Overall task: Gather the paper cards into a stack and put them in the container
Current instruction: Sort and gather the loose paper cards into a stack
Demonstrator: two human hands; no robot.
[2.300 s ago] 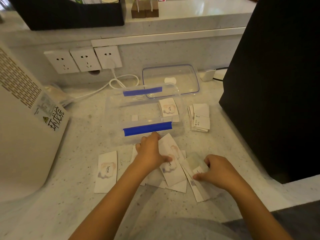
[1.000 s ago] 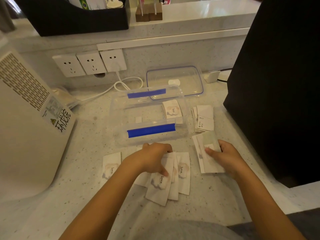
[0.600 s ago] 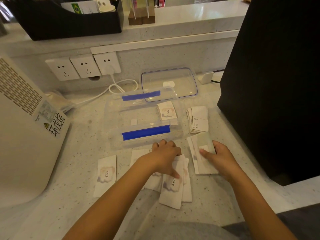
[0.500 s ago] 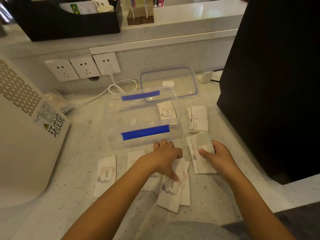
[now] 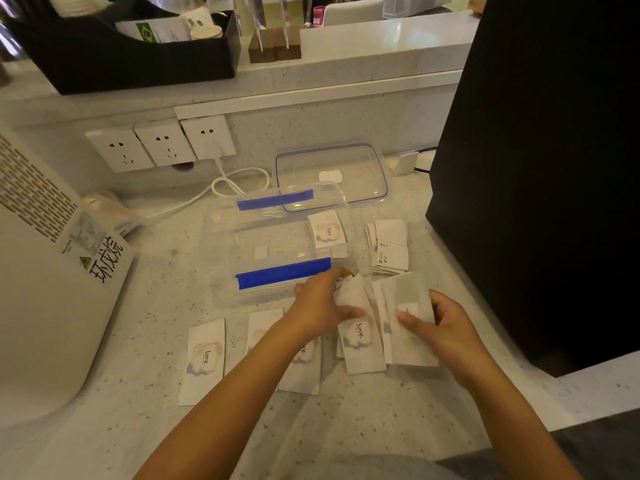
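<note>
Counter (image 5: 145, 344): pale speckled stone; carries everything listed below.
Container (image 5: 277, 244): clear plastic box with blue clips, open, just beyond the hands; a few cards (image 5: 327, 232) already lie inside at its right end.
Lid (image 5: 332, 174): clear, blue-edged, lying behind the container.
Left hand (image 5: 320, 306): fingers closed on a card bundle (image 5: 360, 327), topmost face reading "love.", its far end lifted beside the container's near wall.
Right hand (image 5: 446, 327): thumb and fingers pinched on a second sheaf (image 5: 408, 306), resting flat on the counter.
Hands, relation: close together; the two bundles overlap at their edges.
Loose cards: one (image 5: 204, 360) alone at left; two more (image 5: 263, 327) partly under the left forearm.
Side stack (image 5: 389, 251): small pile to the right of the container, not yet collected.
Step in hand (judgement): merging the two bundles into one.
Method advised: slide one sheaf over the other, square the long edges against the counter, keep the pinch light so the paper does not buckle, then sweep in the left-hand strays.
</note>
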